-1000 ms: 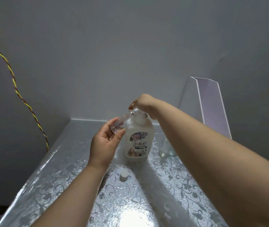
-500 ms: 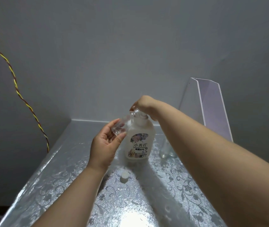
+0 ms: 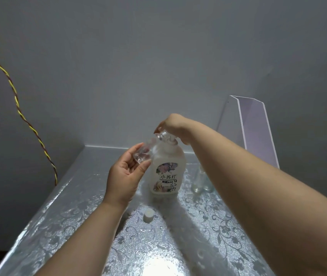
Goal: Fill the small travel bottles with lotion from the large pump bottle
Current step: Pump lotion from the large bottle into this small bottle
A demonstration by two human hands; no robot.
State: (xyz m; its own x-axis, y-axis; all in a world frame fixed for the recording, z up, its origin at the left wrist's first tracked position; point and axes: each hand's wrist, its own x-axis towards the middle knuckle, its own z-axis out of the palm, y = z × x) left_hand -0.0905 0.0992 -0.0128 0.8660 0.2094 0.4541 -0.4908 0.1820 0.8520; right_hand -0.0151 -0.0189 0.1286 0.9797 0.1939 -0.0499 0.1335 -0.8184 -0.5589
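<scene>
Bench [image 3: 69, 216]: pump bottle [image 3: 167, 176], far edge.
Left grip [image 3: 125, 178]: holds travel bottle [image 3: 143, 154].
Right grip [image 3: 173, 125]: clasps pump head.
Risk: nozzle may miss mouth, spilling.

The pump bottle [image 3: 170, 156] was milky white with a floral label. Beneath it the table [image 3: 69, 206] shone silver with scrolling flowers; the cap [image 3: 148, 215] before it was white.
</scene>
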